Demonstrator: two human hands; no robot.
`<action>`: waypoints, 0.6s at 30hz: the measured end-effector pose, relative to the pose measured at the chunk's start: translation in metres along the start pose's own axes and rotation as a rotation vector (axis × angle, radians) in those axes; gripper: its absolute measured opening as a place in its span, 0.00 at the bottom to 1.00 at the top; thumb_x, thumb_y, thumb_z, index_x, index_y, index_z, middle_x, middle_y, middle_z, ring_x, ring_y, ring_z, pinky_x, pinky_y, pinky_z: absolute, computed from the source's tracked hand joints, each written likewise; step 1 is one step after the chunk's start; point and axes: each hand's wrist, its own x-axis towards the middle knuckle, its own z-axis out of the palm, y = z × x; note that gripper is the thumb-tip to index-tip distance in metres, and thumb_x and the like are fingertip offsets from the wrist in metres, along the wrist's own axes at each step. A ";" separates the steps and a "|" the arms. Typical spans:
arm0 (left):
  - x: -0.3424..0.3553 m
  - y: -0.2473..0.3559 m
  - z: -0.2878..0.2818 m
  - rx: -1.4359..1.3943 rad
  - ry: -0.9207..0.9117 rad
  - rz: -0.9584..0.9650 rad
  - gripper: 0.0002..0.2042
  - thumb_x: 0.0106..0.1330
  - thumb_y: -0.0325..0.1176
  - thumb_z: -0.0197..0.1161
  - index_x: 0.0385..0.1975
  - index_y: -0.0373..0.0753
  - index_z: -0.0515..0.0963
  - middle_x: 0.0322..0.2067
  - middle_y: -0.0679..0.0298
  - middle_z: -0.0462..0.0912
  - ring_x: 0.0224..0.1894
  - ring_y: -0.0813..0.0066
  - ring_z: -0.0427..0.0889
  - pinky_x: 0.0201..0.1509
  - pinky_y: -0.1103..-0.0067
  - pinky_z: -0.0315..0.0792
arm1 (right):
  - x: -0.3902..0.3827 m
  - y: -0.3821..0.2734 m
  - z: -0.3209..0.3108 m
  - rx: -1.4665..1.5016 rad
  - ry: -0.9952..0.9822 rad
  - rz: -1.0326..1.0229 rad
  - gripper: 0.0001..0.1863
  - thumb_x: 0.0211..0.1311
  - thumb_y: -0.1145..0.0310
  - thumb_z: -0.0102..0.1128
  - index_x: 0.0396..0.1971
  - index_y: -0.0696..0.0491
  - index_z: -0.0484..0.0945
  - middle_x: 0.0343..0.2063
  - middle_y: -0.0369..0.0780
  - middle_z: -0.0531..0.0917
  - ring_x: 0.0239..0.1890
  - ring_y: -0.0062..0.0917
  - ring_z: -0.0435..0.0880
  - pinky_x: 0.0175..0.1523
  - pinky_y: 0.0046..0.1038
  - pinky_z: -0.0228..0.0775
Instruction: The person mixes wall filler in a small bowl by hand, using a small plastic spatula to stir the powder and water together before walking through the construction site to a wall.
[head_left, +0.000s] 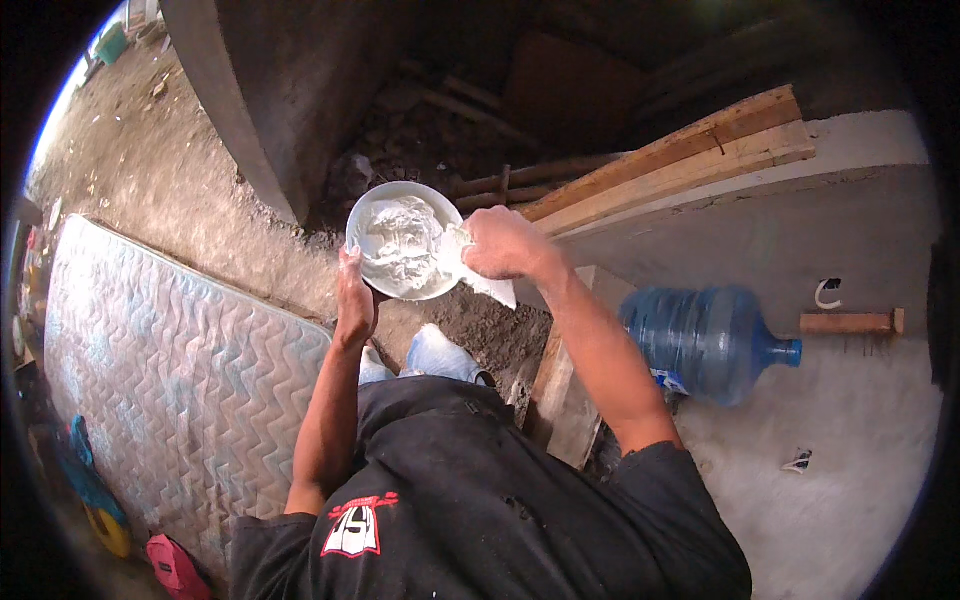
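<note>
A round, pale bowl [440, 203] holds a lumpy white paste or powder [397, 243]. My left hand [356, 292] grips the bowl's left side, thumb up by the rim and the other fingers mostly hidden underneath. At the opposite rim, my right hand [506, 244] is closed in a fist around a flat white piece [487, 286] coated with the same white stuff. One end of this piece reaches over the bowl's edge, and a pointed corner sticks out below the fist. Whether it is a scraper or a bag, I cannot tell.
A large blue water jug [700, 340] lies on its side to my right. Wooden planks [690, 150] run along the far right. To the left lies a quilted mattress [190, 390], with a pink bag [176, 566] near its lower edge. A concrete column [235, 110] stands ahead.
</note>
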 end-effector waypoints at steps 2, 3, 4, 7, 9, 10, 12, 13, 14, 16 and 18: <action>0.001 -0.001 -0.002 -0.010 -0.007 -0.021 0.20 0.71 0.43 0.39 0.57 0.39 0.59 0.50 0.55 0.72 0.46 0.64 0.79 0.43 0.68 0.80 | 0.000 0.000 0.004 0.057 -0.033 -0.019 0.14 0.43 0.68 0.55 0.30 0.58 0.82 0.31 0.55 0.80 0.37 0.49 0.81 0.46 0.41 0.72; 0.001 -0.001 -0.004 -0.013 -0.010 -0.031 0.20 0.71 0.43 0.39 0.57 0.39 0.60 0.50 0.55 0.72 0.45 0.64 0.80 0.42 0.68 0.80 | 0.000 -0.003 0.001 0.100 -0.050 -0.036 0.14 0.43 0.68 0.55 0.31 0.58 0.82 0.31 0.55 0.80 0.37 0.48 0.81 0.45 0.41 0.72; 0.001 -0.001 -0.005 0.005 0.002 -0.049 0.20 0.71 0.44 0.39 0.57 0.39 0.59 0.50 0.55 0.72 0.46 0.64 0.80 0.43 0.68 0.80 | -0.001 -0.005 0.001 0.142 -0.067 -0.051 0.15 0.44 0.67 0.56 0.32 0.58 0.81 0.31 0.54 0.81 0.37 0.48 0.81 0.45 0.41 0.72; 0.001 -0.002 -0.009 0.036 0.009 -0.110 0.21 0.71 0.44 0.39 0.58 0.39 0.59 0.50 0.56 0.72 0.48 0.64 0.79 0.45 0.68 0.79 | -0.002 -0.009 0.001 0.303 -0.001 -0.220 0.15 0.47 0.67 0.59 0.35 0.58 0.80 0.31 0.54 0.81 0.38 0.47 0.81 0.44 0.40 0.71; 0.001 -0.003 -0.010 0.021 -0.021 -0.161 0.21 0.71 0.44 0.39 0.58 0.39 0.58 0.49 0.57 0.72 0.49 0.65 0.78 0.46 0.68 0.78 | -0.002 -0.008 0.003 0.262 0.084 -0.186 0.16 0.47 0.67 0.59 0.37 0.56 0.81 0.35 0.54 0.80 0.40 0.47 0.80 0.48 0.40 0.71; 0.001 -0.004 -0.010 0.053 -0.031 -0.134 0.21 0.71 0.44 0.39 0.58 0.39 0.59 0.49 0.57 0.72 0.49 0.66 0.77 0.48 0.69 0.77 | -0.002 -0.008 0.004 0.242 0.126 -0.169 0.16 0.47 0.67 0.59 0.38 0.56 0.81 0.37 0.54 0.80 0.42 0.47 0.80 0.50 0.40 0.71; -0.002 0.001 -0.005 0.115 -0.035 -0.075 0.22 0.71 0.45 0.39 0.58 0.38 0.60 0.49 0.58 0.72 0.50 0.69 0.75 0.51 0.70 0.74 | -0.010 -0.004 -0.001 0.231 0.241 -0.255 0.16 0.48 0.68 0.60 0.38 0.58 0.80 0.36 0.53 0.81 0.40 0.45 0.80 0.47 0.40 0.71; 0.004 -0.003 -0.012 0.097 -0.055 -0.060 0.22 0.71 0.45 0.39 0.58 0.38 0.61 0.49 0.58 0.72 0.50 0.69 0.75 0.52 0.72 0.73 | -0.016 -0.001 -0.003 0.227 0.298 -0.299 0.16 0.48 0.68 0.61 0.38 0.58 0.80 0.35 0.52 0.81 0.39 0.45 0.80 0.46 0.39 0.70; 0.012 -0.003 -0.016 0.079 -0.076 -0.042 0.22 0.71 0.45 0.40 0.57 0.37 0.62 0.49 0.58 0.72 0.50 0.70 0.75 0.52 0.73 0.72 | -0.022 0.001 -0.005 0.207 0.222 -0.347 0.16 0.47 0.69 0.61 0.38 0.58 0.80 0.35 0.52 0.81 0.40 0.44 0.80 0.47 0.39 0.70; 0.019 -0.006 -0.026 0.057 -0.080 -0.029 0.22 0.72 0.45 0.40 0.56 0.35 0.63 0.49 0.59 0.72 0.49 0.71 0.74 0.54 0.75 0.70 | -0.033 0.002 -0.006 0.165 0.069 -0.441 0.16 0.45 0.72 0.61 0.38 0.57 0.81 0.35 0.51 0.80 0.40 0.44 0.79 0.47 0.38 0.70; 0.015 0.007 -0.017 0.050 -0.064 -0.050 0.22 0.71 0.45 0.41 0.55 0.33 0.65 0.49 0.59 0.72 0.49 0.72 0.74 0.55 0.76 0.68 | -0.031 -0.004 0.003 0.121 0.097 -0.483 0.17 0.44 0.74 0.60 0.38 0.56 0.81 0.33 0.50 0.81 0.40 0.45 0.78 0.48 0.39 0.69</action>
